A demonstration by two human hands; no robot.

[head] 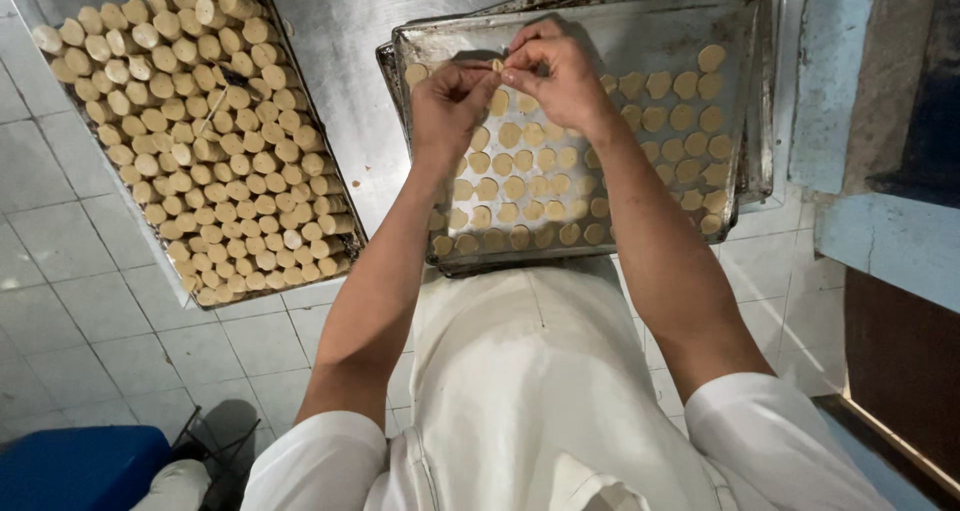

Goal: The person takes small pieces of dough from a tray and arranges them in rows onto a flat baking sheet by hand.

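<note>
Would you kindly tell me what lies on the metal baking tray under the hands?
The baking tray holds rows of flat round dough discs; the hands and forearms cover some.

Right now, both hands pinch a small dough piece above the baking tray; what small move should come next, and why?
Probably lower the dough piece onto the bare upper-left patch of the baking tray. The left hand and right hand hold it together just over that gap, while flat rounds already fill the rows nearer the person.
</note>
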